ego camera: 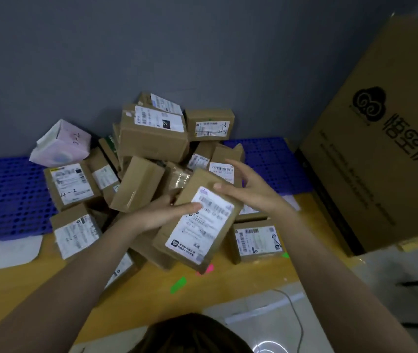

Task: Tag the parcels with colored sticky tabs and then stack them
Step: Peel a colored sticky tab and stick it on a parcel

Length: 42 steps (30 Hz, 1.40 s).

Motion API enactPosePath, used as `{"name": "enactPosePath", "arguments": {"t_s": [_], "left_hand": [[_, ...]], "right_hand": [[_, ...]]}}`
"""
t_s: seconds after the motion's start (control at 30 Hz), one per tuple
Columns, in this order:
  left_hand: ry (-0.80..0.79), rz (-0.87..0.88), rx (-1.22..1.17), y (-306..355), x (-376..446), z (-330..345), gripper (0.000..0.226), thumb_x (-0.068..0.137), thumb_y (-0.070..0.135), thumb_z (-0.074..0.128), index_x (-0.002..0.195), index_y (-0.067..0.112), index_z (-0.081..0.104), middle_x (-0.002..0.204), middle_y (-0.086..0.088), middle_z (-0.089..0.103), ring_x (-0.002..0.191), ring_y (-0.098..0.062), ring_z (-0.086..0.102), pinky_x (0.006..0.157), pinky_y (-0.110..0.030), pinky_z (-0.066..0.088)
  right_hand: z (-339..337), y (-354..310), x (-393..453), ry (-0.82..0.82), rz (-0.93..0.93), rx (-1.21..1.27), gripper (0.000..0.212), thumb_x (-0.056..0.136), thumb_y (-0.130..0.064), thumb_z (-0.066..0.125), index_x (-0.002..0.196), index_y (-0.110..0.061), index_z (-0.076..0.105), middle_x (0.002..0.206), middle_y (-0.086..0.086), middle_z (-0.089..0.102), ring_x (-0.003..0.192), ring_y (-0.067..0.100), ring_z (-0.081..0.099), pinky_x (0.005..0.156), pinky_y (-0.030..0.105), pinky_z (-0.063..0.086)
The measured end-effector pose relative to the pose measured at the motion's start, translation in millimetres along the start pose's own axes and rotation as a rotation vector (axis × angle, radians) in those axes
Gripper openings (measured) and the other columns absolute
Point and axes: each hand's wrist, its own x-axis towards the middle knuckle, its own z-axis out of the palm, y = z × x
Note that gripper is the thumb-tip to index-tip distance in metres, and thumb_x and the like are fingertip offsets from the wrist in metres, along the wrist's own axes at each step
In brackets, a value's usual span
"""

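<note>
Brown cardboard parcel with white shipping label gripped by left hand, thumb across label; right hand grasping its top corner, above yellow table.

Both hands hold a labelled parcel (tilted) above the pile.
</note>
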Motion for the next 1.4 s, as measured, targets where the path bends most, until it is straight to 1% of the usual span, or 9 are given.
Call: {"name": "enactPosePath", "arguments": {"t_s": [0.13,0.2,0.33,0.47,0.63,0.8,1.03,1.27,1.4], "left_hand": [[0.165,-0.047,-0.204,-26,1,12,0.094,0.056,0.088,0.057,0.137,0.042,0.041,0.119,0.016,0.065,0.109,-0.009,0.062,0.104,-0.041,0.041],[0.161,-0.046,-0.22,-29,1,23,0.084,0.066,0.085,0.052,0.137,0.042,0.041,0.125,0.017,0.061,0.112,-0.007,0.058,0.106,-0.036,0.038],[0.048,-0.095,-0.174,-30,-3,49,0.057,0.083,0.07,0.042,0.129,0.037,0.048,0.111,0.021,0.062,0.099,0.001,0.059,0.087,-0.022,0.045],[-0.119,-0.216,-0.137,-45,0,71,0.062,0.074,0.071,0.05,0.126,0.038,0.048,0.118,0.012,0.061,0.106,-0.015,0.059,0.075,-0.037,0.059],[-0.251,-0.331,-0.058,-60,9,94,0.062,0.079,0.063,0.056,0.132,0.034,0.043,0.136,0.003,0.052,0.121,-0.026,0.052,0.077,-0.04,0.059],[-0.232,-0.358,-0.005,-68,30,121,0.067,0.083,0.062,0.054,0.137,0.024,0.044,0.135,-0.001,0.054,0.108,-0.027,0.062,0.063,-0.028,0.058],[-0.222,-0.293,-0.088,-60,73,161,0.055,0.089,0.05,0.056,0.133,0.018,0.048,0.131,-0.006,0.059,0.104,-0.026,0.064,0.08,-0.034,0.058],[-0.245,-0.242,-0.072,-57,96,174,0.065,0.093,0.051,0.049,0.146,0.022,0.028,0.14,-0.002,0.049,0.103,-0.023,0.064,0.093,-0.037,0.052],[-0.111,-0.266,-0.12,-81,97,158,0.061,0.094,0.046,0.049,0.145,0.016,0.035,0.143,-0.004,0.046,0.116,-0.023,0.057,0.097,-0.036,0.048]], "right_hand": [[23,32,-22,0.039,0.116,0.113,0.1,0.064,-0.069,0.069,0.148,-0.04,0.023,0.144,-0.018,0.036,0.132,0.011,0.038,0.112,0.043,0.034],[33,46,-32,0.015,0.179,0.226,0.095,0.068,-0.069,0.067,0.148,-0.042,0.022,0.134,-0.022,0.045,0.127,0.009,0.043,0.111,0.042,0.034],[45,71,-46,-0.028,0.221,0.282,0.057,0.091,-0.051,0.053,0.143,-0.044,0.031,0.131,-0.015,0.055,0.11,0.001,0.057,0.085,0.025,0.049],[50,100,-69,-0.003,0.343,0.301,0.04,0.098,-0.045,0.043,0.138,-0.041,0.038,0.118,-0.01,0.065,0.098,0.004,0.065,0.067,0.021,0.051],[65,145,-83,0.039,0.456,0.257,0.038,0.094,-0.052,0.045,0.124,-0.033,0.057,0.113,-0.005,0.069,0.1,0.011,0.067,0.09,0.032,0.052],[64,164,-89,0.133,0.447,0.131,0.034,0.098,-0.052,0.037,0.119,-0.034,0.056,0.105,-0.006,0.07,0.093,0.008,0.067,0.084,0.029,0.054],[37,177,-89,0.333,0.419,-0.058,0.035,0.102,-0.044,0.03,0.129,-0.031,0.048,0.101,-0.005,0.062,0.086,0.005,0.059,0.067,0.022,0.046],[27,191,-87,0.542,0.46,-0.067,0.039,0.102,-0.043,0.028,0.128,-0.022,0.048,0.099,0.0,0.063,0.088,0.021,0.063,0.077,0.043,0.054],[38,194,-92,0.565,0.477,-0.099,0.037,0.102,-0.044,0.027,0.123,-0.024,0.05,0.095,-0.003,0.063,0.086,0.019,0.061,0.075,0.04,0.051]]}}
